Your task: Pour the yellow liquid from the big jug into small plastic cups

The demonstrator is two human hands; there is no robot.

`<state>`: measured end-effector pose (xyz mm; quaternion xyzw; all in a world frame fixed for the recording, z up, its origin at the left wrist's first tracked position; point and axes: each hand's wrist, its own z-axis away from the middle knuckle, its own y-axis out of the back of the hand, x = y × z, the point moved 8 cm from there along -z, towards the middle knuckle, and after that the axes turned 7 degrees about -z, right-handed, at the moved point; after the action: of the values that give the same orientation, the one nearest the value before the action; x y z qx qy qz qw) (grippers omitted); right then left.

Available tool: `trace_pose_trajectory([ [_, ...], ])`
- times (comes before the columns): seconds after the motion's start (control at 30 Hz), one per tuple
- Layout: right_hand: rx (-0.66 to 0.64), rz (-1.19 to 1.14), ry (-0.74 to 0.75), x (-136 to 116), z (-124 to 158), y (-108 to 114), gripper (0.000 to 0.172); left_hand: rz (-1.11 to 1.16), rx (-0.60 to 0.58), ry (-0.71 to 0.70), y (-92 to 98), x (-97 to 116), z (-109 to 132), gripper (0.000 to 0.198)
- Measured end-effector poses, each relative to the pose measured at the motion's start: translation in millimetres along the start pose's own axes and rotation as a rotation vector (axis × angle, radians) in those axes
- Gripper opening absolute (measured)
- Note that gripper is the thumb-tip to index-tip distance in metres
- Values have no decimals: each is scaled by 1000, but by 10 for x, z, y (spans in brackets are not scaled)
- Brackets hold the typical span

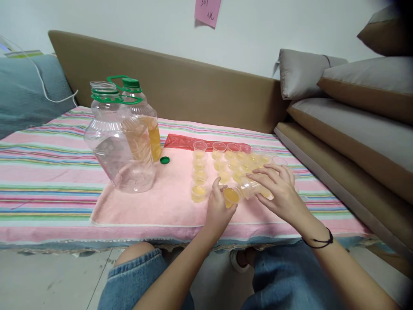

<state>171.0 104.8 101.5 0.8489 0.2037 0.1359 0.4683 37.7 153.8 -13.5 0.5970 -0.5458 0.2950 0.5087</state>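
Note:
Near the front edge of the pink towel [155, 211], my left hand [219, 206] closes its thumb and fingers around a clear plastic cup [231, 196] of yellow liquid. My right hand [280, 189] grips another clear plastic cup [249, 188], tipped on its side with its mouth toward the left cup's rim. Whether liquid runs between them is too small to tell. Several more cups of yellow liquid stand behind in rows, including a front-left cup [198, 193]. My right hand and its cup hide part of these rows.
On the left stand a large clear jug [122, 150] without a cap and a capped jug [155, 137] partly filled with yellow liquid. A green cap [164, 160] lies beside them. Behind the cups is a red plastic bag [180, 141]. Stacked cushions [355, 116] border the right side.

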Motion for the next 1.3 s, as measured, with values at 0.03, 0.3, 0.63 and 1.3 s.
trace_pose_trajectory([
  [0.03, 1, 9, 14, -46, -21, -3, 42, -1, 1, 0, 0, -2, -1, 86],
  [0.3, 6, 81, 130, -280, -97, -46, 42, 30, -10, 5, -24, -28, 2, 86],
  [0.63, -7, 107, 131, -257, -141, -111, 40, 29, -12, 18, -23, -48, -9, 83],
  [1.3, -63, -25, -91, 173, 52, -63, 43, -58, -2, 6, 10, -16, -13, 83],
])
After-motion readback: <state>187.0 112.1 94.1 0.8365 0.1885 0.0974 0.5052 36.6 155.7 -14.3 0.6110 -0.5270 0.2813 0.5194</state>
